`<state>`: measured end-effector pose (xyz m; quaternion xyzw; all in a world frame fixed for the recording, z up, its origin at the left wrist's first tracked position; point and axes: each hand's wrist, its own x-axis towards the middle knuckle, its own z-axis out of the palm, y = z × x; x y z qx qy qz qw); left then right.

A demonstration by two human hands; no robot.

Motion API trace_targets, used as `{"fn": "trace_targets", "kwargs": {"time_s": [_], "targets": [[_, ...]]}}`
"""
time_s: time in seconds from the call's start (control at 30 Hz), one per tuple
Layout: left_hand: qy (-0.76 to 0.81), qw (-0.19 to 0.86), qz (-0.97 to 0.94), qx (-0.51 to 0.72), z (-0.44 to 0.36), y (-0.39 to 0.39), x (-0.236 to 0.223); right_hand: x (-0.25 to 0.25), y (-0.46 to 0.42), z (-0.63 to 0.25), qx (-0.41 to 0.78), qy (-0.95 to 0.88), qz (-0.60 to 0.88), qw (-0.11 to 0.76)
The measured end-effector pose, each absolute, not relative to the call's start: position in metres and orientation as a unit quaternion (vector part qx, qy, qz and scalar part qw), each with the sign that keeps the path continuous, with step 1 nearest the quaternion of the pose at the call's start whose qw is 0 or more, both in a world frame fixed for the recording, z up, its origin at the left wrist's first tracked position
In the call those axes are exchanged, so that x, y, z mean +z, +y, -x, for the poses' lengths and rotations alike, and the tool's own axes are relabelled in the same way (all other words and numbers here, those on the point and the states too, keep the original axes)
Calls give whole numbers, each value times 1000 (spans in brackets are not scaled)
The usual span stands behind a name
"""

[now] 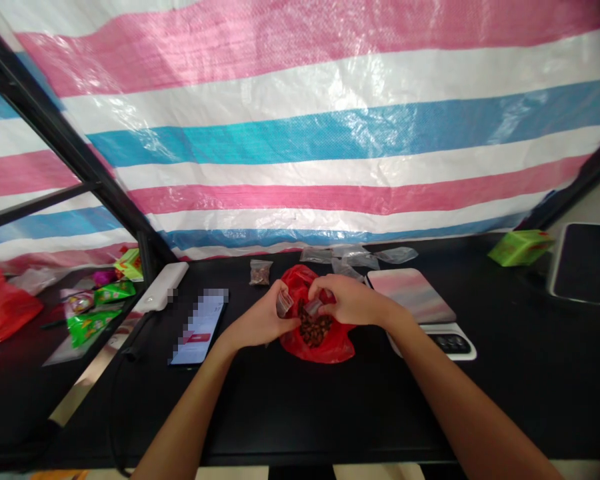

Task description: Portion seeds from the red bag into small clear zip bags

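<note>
A red plastic bag (341, 348) lies open on the black table, with small brown pieces (316, 331) heaped inside. My left hand (263, 320) is at the bag's left side, its fingers closed on a small clear plastic bag (284, 303). From the right, my right hand (353, 300) reaches over the red bag, thumb and fingers pinching a bit of clear plastic (313, 307) above the brown pieces. Whether both hands hold the same small bag, I cannot tell. Behind my left hand lies a filled small zip bag (260, 272) with brownish contents.
Several flat clear bags (350, 255) lie at the back. Right of my hands is a pink-grey flat device (413, 293) over a white scale-like one (463, 337). A phone (200, 330), a white power strip (163, 287) and its cable lie left. A green box (520, 247) stands far right.
</note>
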<state>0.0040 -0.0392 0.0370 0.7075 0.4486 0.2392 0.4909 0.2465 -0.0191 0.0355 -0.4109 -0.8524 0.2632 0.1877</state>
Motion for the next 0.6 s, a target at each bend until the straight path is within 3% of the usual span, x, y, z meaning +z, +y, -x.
{"fn": "trace_targets", "kwargs": {"time_s": [0.17, 0.33, 0.6], "targets": [[472, 508, -657, 296, -1, -31, 30, 37, -24, -237, 184, -873, 414, 181], [487, 594, -518, 376, -4, -29, 26, 33, -26, -234, 166, -884, 401, 172], [445, 686, -426, 387, -3, -27, 30, 28, -25, -223, 151, -865, 446, 176]]}}
